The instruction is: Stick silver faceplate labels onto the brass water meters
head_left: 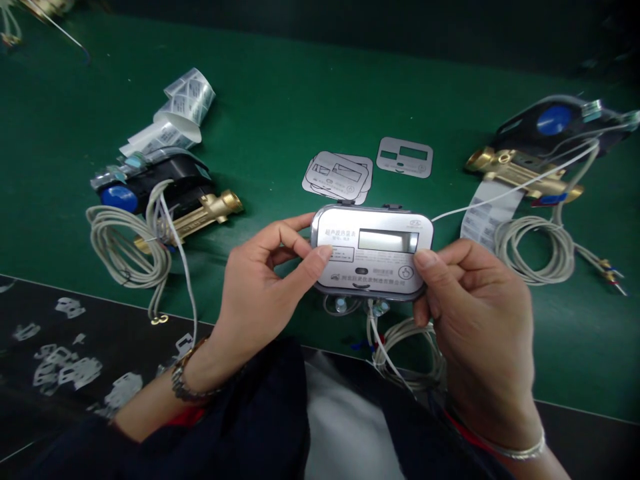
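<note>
Between my hands is a meter (380, 243) with a silver faceplate and a display window, face up and level. My left hand (270, 280) grips its left end, thumb on the small printed box. On the right end, my right hand (470, 313) has its thumb on the plate's edge and its fingers curled behind. Below the meter hangs a coiled grey cable (413, 350), partly hidden by my right hand. Just beyond the meter lie a small pile of silver face labels (337, 175) and a single face label (405, 157) with cut-out windows.
A meter with a brass pipe body (200, 213) and coiled cable lies at left, near a curled label strip (185, 107). Another brass-bodied meter (530, 167) sits at right over a label sheet (487, 217). Paper scraps (67, 370) litter the dark floor beyond the green table's edge.
</note>
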`<state>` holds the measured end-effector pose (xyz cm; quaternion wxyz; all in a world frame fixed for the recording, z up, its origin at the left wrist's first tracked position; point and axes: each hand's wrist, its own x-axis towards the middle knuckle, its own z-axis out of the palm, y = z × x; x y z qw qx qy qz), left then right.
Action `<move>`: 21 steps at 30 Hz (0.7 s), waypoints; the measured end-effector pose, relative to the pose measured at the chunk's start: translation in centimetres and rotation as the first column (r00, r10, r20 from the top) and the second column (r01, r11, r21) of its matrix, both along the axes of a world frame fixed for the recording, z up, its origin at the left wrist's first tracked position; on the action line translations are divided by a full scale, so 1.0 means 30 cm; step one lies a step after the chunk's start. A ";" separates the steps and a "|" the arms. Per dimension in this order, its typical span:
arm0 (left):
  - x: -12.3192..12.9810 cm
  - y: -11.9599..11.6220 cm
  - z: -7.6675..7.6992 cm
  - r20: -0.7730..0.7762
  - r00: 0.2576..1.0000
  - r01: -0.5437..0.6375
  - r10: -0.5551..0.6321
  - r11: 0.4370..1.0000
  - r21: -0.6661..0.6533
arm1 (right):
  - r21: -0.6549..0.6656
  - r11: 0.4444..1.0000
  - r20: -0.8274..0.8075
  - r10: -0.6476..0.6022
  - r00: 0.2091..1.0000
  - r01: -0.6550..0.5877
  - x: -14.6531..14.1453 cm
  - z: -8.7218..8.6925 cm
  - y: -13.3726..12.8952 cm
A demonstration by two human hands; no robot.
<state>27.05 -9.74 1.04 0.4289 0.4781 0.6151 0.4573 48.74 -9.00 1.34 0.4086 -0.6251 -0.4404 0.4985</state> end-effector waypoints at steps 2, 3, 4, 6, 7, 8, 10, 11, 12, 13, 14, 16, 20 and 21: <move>0.002 -0.001 -0.001 -0.001 1.000 -0.002 0.002 1.000 0.002 | 0.015 1.000 0.007 -0.008 1.000 0.008 -0.003 -0.001 -0.002; 0.003 -0.001 -0.001 -0.001 1.000 -0.004 0.004 1.000 0.005 | 0.021 1.000 0.013 -0.009 1.000 0.009 -0.004 -0.002 -0.002; 0.005 -0.002 -0.002 -0.002 1.000 -0.008 0.008 1.000 0.009 | 0.027 1.000 0.019 -0.010 1.000 0.009 -0.004 -0.003 -0.003; 0.006 -0.002 -0.003 -0.007 1.000 -0.012 0.012 1.000 0.015 | 0.037 0.999 0.023 -0.011 1.000 0.010 -0.005 -0.004 -0.004; 0.006 -0.002 -0.003 -0.016 1.000 -0.013 0.013 1.000 0.020 | 0.041 0.999 0.022 -0.013 1.000 0.012 -0.006 -0.005 -0.004; 0.006 -0.002 -0.003 -0.029 1.000 -0.011 0.012 1.000 0.023 | 0.045 0.999 0.021 -0.016 1.000 0.015 -0.006 -0.005 -0.005; 0.004 -0.003 -0.004 -0.053 0.999 -0.006 0.007 1.000 0.029 | 0.056 0.998 0.031 -0.022 0.999 0.020 -0.008 -0.006 -0.006; 0.003 -0.003 -0.004 -0.061 0.998 -0.006 0.008 0.999 0.032 | 0.063 0.998 0.044 -0.022 0.999 0.020 -0.008 -0.006 -0.007; 0.003 -0.003 -0.004 -0.065 0.998 -0.007 0.010 0.999 0.034 | 0.069 0.997 0.062 -0.021 0.998 0.017 -0.009 -0.006 -0.008; 0.003 -0.004 -0.004 -0.066 0.998 -0.009 0.011 0.999 0.036 | 0.077 0.997 0.080 -0.021 0.997 0.015 -0.009 -0.006 -0.009; 0.003 -0.004 -0.004 -0.063 0.998 -0.009 0.012 0.999 0.038 | 0.084 0.996 0.097 -0.022 0.995 0.014 -0.010 -0.007 -0.010; 0.004 -0.003 -0.005 -0.064 0.998 -0.009 0.011 0.999 0.040 | 0.101 0.995 0.127 -0.028 0.991 0.015 -0.010 -0.008 -0.013; 0.001 -0.005 -0.004 -0.064 0.998 -0.001 0.004 0.999 0.040 | 0.121 0.992 0.159 -0.038 0.987 0.019 -0.011 -0.010 -0.017; -0.001 -0.006 -0.005 -0.063 0.998 0.004 -0.002 0.999 0.039 | 0.122 0.992 0.162 -0.037 0.986 0.018 -0.011 -0.010 -0.017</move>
